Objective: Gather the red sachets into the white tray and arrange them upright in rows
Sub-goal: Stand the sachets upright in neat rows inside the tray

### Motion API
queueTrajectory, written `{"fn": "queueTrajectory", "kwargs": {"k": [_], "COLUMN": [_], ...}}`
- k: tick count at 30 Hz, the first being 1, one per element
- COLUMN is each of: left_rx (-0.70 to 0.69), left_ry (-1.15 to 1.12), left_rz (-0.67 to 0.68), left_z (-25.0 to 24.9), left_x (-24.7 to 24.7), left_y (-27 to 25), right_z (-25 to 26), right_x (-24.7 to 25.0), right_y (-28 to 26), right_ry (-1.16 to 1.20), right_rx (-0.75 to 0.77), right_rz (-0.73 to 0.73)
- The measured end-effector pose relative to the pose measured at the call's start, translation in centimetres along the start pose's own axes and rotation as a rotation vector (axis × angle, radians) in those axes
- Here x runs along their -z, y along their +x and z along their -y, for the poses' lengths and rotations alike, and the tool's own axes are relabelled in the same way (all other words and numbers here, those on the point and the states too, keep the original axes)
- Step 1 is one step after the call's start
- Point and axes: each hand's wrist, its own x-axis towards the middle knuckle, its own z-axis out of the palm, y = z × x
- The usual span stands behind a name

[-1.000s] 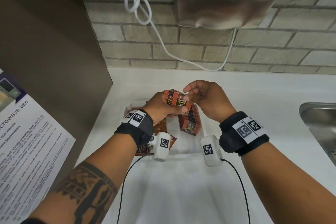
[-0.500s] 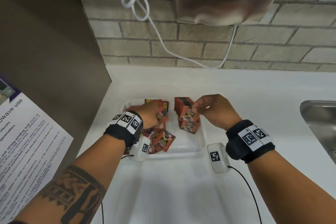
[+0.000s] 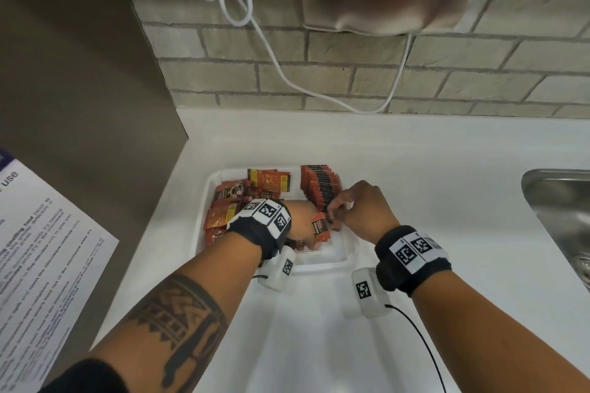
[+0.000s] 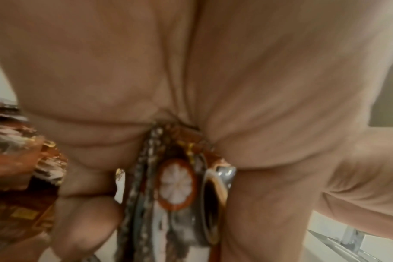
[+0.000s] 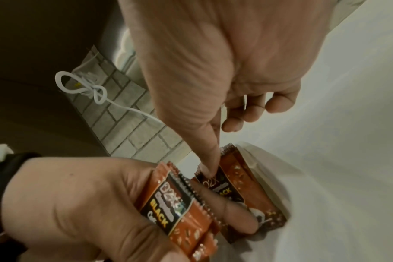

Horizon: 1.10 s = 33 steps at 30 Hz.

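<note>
Left hand (image 3: 303, 226) grips sachets (image 3: 321, 228); right hand (image 3: 364, 210) adjacent.

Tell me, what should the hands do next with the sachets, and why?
Probably stand one sachet from the left hand's bunch against the near end of the upright row. The right hand is steadying that end, and loose sachets lie flat in the tray.

White tray (image 3: 332, 260) on the counter; upright row of red sachets (image 3: 319, 190) along its right side; loose red sachets (image 3: 223, 214) heaped flat at left
</note>
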Motion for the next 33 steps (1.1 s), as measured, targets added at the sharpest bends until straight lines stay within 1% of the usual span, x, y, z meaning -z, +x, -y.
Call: {"fn": "queueTrajectory", "kwargs": {"k": [3, 6, 11, 14, 17, 20, 22, 24, 27, 29, 33], "left_rx": [0.01, 0.026, 0.028, 0.026, 0.013, -0.023, -0.033, -0.03, -0.081, -0.132, -0.193], "left_ry": [0.008, -0.01, 0.019, 0.01, -0.013, -0.076, -0.147, -0.249, -0.538, -0.705, -0.925], "left_rz": [0.009, 0.033, 0.015, 0.03, 0.021, -0.003, -0.028, -0.09, -0.182, -0.225, -0.289], "left_z": [0.0, 0.2, 0.5, 0.7, 1.0, 1.2, 1.5, 2.0, 2.5, 2.4, 2.2], "left_x": [-0.2, -0.3, -0.3, -0.3, -0.3, 0.1, 0.8, 1.4, 1.8, 1.7, 1.1], "left_y": [0.7, 1.0, 1.1, 1.0, 0.8, 0.1, -0.6, -1.1, -1.7, -2.1, -2.4], "right_z": [1.2, 1.1, 1.0, 0.9, 0.4, 0.3, 0.6, 1.1, 1.6, 2.0, 2.7], "right_x": [0.7, 1.0, 0.9, 0.9, 0.8, 1.0, 1.2, 1.4, 1.3, 1.2, 1.7], "right_y": [-0.8, -0.8, -0.8, -0.8, -0.6, -0.7, -0.9, -1.2, -1.1, -1.0, -0.5], "right_ry": [0.008, 0.011, 0.061, 0.08, 0.1, 0.146, 0.2, 0.275, 0.319, 0.335, 0.409], "right_rx": [0.013, 0.032, 0.039, 0.044, 0.044, 0.088, 0.113, 0.117, 0.105, 0.095, 0.094], "right_rz": [0.016, 0.01, -0.009, -0.028, -0.066, -0.14, -0.154, -0.108, -0.04, -0.05, -0.087]}}
